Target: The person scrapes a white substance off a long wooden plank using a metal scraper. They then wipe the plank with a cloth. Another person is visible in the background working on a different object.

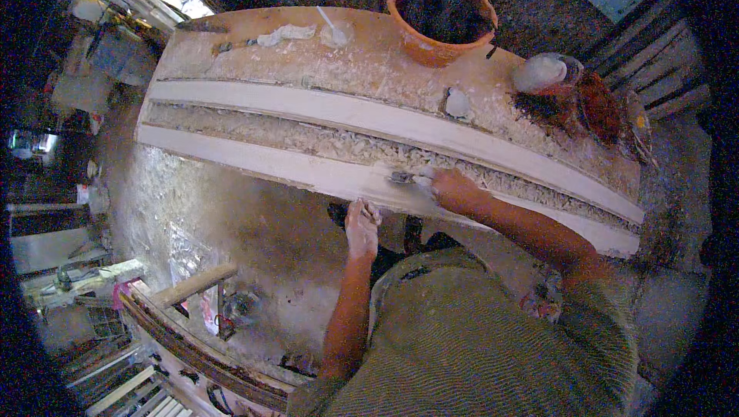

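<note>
Two long pale, dust-coated strips lie across the worktable; the near strip (pixel 292 167) and far strip (pixel 331 109) run almost parallel. Crumbly grey-white debris (pixel 369 147) fills the gap between them. My right hand (pixel 454 190) is closed on a small grey hand tool (pixel 402 177), blurred, its exact kind unclear, over the near strip. My left hand (pixel 362 224) is curled closed just below the near strip's front edge; anything inside its fingers is hidden.
An orange bucket (pixel 427 49) stands at the table's far edge. A whitish container (pixel 539 72) and a reddish-brown heap (pixel 600 109) sit far right. A crumpled white piece (pixel 286 34) and a small white-handled thing (pixel 336 33) lie far left. A wooden bar (pixel 192 286) stands lower left.
</note>
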`<move>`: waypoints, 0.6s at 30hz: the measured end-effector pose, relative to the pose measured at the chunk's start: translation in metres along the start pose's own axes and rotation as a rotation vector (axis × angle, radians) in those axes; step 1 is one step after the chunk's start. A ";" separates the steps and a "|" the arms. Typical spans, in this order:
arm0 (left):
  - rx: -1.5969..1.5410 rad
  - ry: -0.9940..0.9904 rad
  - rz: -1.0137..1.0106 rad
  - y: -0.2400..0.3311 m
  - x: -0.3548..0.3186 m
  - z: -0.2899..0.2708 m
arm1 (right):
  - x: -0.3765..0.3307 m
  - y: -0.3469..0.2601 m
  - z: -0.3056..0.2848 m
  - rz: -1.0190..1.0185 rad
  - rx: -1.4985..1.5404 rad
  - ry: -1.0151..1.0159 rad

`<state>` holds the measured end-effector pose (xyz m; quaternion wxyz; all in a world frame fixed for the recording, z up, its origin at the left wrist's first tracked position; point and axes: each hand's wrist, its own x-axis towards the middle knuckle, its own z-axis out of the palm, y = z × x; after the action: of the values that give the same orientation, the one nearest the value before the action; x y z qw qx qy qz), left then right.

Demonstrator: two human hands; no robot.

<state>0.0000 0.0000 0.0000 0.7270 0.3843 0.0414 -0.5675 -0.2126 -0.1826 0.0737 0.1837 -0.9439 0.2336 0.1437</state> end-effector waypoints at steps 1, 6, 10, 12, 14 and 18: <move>0.003 0.011 -0.013 0.002 -0.001 0.002 | 0.006 0.000 -0.001 -0.004 -0.032 -0.010; 0.036 -0.017 0.012 0.004 -0.013 0.007 | -0.014 -0.001 -0.005 -0.039 -0.036 0.157; -0.013 0.019 -0.002 0.005 -0.030 0.003 | 0.002 -0.006 0.004 -0.093 -0.085 0.108; 0.010 0.019 0.015 0.011 -0.031 0.002 | 0.013 -0.005 0.002 -0.089 -0.079 0.094; 0.050 0.013 0.044 0.012 -0.039 0.001 | 0.013 -0.005 -0.006 -0.074 -0.048 0.105; -0.049 0.062 0.045 0.010 -0.041 0.005 | 0.043 -0.020 -0.013 -0.170 -0.050 0.197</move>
<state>-0.0072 0.0302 0.0287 0.7471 0.3846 0.0689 -0.5377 -0.1637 -0.1885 0.0751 0.1477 -0.9742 0.1662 0.0398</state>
